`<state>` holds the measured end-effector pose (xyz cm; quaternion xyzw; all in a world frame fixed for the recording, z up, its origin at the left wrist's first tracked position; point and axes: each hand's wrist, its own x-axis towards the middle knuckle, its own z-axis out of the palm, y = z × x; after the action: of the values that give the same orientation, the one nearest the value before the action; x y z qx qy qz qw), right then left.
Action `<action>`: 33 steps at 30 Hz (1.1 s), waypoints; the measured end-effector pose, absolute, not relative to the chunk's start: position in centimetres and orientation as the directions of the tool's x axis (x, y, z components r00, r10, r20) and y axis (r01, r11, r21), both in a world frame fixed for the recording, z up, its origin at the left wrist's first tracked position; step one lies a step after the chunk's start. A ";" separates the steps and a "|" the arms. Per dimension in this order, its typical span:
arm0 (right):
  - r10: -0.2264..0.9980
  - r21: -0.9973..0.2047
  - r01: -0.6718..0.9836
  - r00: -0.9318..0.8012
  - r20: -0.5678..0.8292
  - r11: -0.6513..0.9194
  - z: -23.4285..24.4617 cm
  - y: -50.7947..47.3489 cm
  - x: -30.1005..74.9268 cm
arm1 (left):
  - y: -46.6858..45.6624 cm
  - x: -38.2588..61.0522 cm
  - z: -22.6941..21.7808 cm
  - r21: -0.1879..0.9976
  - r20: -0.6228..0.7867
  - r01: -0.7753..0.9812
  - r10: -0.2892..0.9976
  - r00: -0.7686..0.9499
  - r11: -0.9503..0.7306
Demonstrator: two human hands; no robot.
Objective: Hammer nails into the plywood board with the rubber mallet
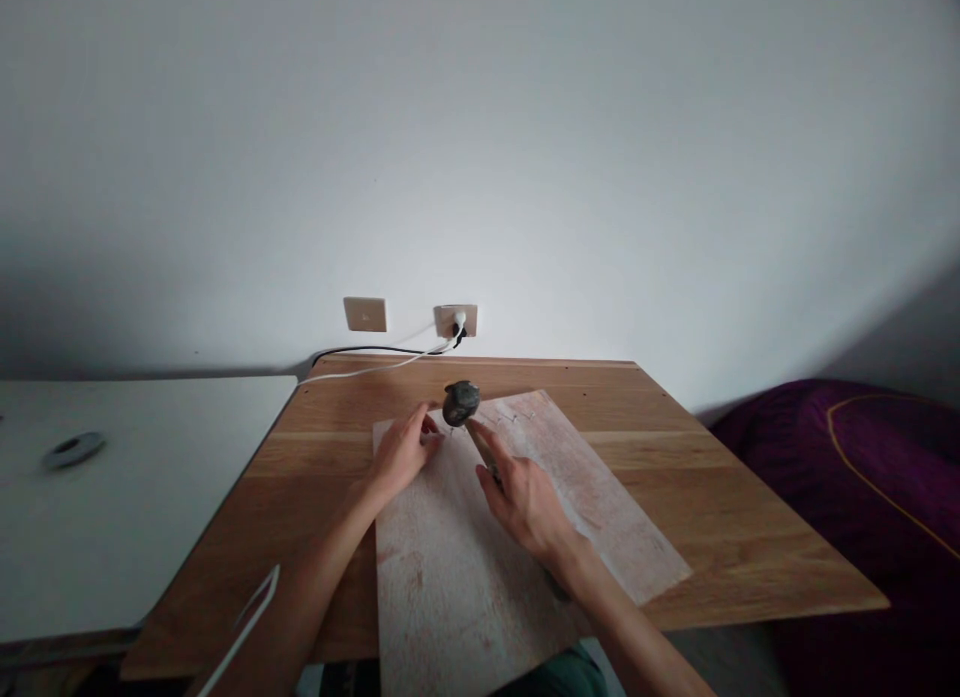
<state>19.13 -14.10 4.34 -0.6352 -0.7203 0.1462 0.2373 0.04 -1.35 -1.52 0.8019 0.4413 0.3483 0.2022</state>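
My right hand (529, 502) is closed round the handle of a hammer (461, 404), with its index finger stretched along the handle. The dark hammer head is over the far part of a pale, worn wooden board (442, 567). Just below the head, a thin nail (451, 432) stands in the board. My left hand (405, 449) rests at the board's far left edge, beside that nail. Its fingers are curved and apart, partly hidden from view, and no object shows between them. Several more nails (514, 417) stick up to the right of the hammer head.
The board lies on a brown wooden table (675, 477). At the left is a white tabletop (135, 507) bearing a grey ring-shaped object (75, 449). Cables (375, 365) run to a wall socket (456, 321) behind. A purple beanbag-like thing (862, 477) stands at the right.
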 end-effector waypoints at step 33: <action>0.989 -0.576 0.810 -0.038 0.142 0.113 3.2 -15.0 19.1 | -1.2 0.1 -1.3 0.685 0.379 0.517 0.857 0.349 -0.513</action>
<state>19.11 -14.96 3.20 -0.6431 -0.6993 0.1728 0.2600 0.05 -1.18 -1.33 0.7881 0.4360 0.3682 0.2306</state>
